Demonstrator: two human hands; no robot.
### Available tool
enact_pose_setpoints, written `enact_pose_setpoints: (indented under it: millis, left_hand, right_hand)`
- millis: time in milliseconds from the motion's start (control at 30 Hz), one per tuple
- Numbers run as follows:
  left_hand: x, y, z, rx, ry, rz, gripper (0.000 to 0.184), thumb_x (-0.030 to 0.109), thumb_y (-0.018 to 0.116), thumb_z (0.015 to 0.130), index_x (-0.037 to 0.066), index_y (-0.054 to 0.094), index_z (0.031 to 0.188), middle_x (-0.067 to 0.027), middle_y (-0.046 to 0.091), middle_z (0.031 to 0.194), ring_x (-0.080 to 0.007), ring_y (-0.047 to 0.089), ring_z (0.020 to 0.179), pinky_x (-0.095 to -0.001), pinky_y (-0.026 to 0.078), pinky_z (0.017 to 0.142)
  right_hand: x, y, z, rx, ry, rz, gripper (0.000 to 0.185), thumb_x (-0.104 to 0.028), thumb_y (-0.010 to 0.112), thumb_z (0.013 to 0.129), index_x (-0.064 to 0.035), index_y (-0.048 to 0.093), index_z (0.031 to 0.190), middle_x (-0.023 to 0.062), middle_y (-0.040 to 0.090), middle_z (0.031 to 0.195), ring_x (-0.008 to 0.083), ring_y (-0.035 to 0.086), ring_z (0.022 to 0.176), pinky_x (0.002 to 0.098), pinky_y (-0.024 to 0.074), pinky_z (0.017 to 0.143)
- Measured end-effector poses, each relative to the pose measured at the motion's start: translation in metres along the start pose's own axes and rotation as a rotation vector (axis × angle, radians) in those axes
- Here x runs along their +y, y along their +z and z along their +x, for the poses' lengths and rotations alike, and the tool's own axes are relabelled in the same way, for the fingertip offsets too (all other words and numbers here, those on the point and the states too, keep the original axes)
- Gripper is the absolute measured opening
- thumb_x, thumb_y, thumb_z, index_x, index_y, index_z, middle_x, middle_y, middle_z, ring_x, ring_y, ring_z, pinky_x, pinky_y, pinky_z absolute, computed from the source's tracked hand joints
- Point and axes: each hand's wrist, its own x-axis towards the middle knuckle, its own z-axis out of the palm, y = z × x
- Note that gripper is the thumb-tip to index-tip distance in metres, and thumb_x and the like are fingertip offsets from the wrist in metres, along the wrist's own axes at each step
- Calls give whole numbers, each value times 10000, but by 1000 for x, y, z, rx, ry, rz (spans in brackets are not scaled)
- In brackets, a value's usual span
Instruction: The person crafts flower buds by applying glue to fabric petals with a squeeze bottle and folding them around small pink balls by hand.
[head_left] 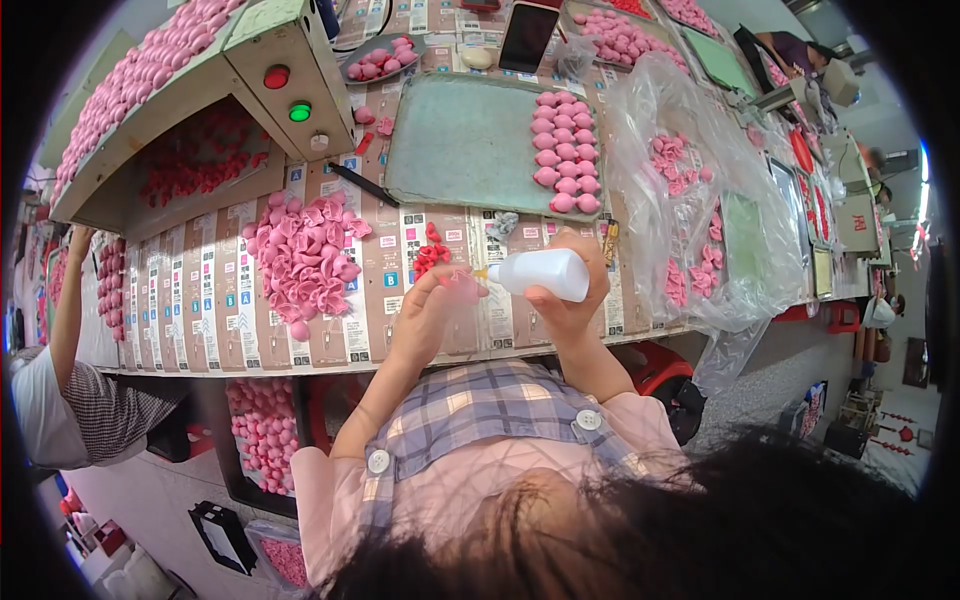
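My right hand (577, 312) is wrapped round a white squeeze bottle (548, 274), tipped on its side with its narrow yellowish nozzle pointing left. The nozzle tip meets or nearly meets a small pink shell-like piece (461, 286) pinched in the fingers of my left hand (424, 312). Motion blurs that piece, so its exact shape is unclear. Just beyond my left hand lies a small heap of red pieces (432, 250). Left of it spreads a pile of pink cupped pieces (305, 250). Rows of pink rounded pieces with pointed tips (567, 150) sit on the right side of a green tray (460, 140).
A machine with red and green buttons (299, 111) stands at the left, pink pieces on top. A black-handled tool (362, 184) lies by the tray. A phone (528, 38) stands behind it. Plastic sheeting (640, 200) covers pieces at right. Another person's arm (68, 310) reaches in at far left.
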Motion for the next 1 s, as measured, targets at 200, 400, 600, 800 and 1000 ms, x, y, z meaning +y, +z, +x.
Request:
enact_pose_setpoints:
  millis: [200,400,600,800,1000]
  left_hand:
    - [0,1,-1,3,33,5,243,176,425,888,30,485,1073,-106,596,940,-152,552,899,-274,412,815]
    - [-1,0,-1,-5,43,10,219,143,449,875,41,504,1061,-82,586,933,-157,552,903,-281,414,821]
    - [2,-1,-2,-9,91,147,254,62,467,848,40,500,1100,-82,566,986,-156,543,920,-277,411,826]
    - [5,-9,-2,31,155,466,309,-24,512,772,29,550,1074,-59,564,1002,-140,513,927,-266,377,838]
    - [11,-7,0,27,267,603,298,-19,534,753,31,576,1044,-52,569,993,-133,503,926,-256,365,834]
  right_hand:
    - [-7,4,6,-38,-3,-78,404,-207,791,581,-22,528,827,58,524,672,169,506,573,267,400,518]
    - [-3,4,4,-53,-33,-129,400,-204,794,572,-21,539,821,68,536,707,192,516,591,287,412,537]
    - [-4,3,1,-52,-17,-142,387,-203,788,580,-17,544,815,74,542,715,218,519,592,306,417,553]
    - [-7,2,1,-59,-13,-136,365,-193,781,585,-19,547,804,82,543,704,236,519,595,317,416,559]
    - [-7,2,1,-58,-19,-132,361,-184,780,583,-20,547,806,82,542,696,240,516,593,319,413,556]
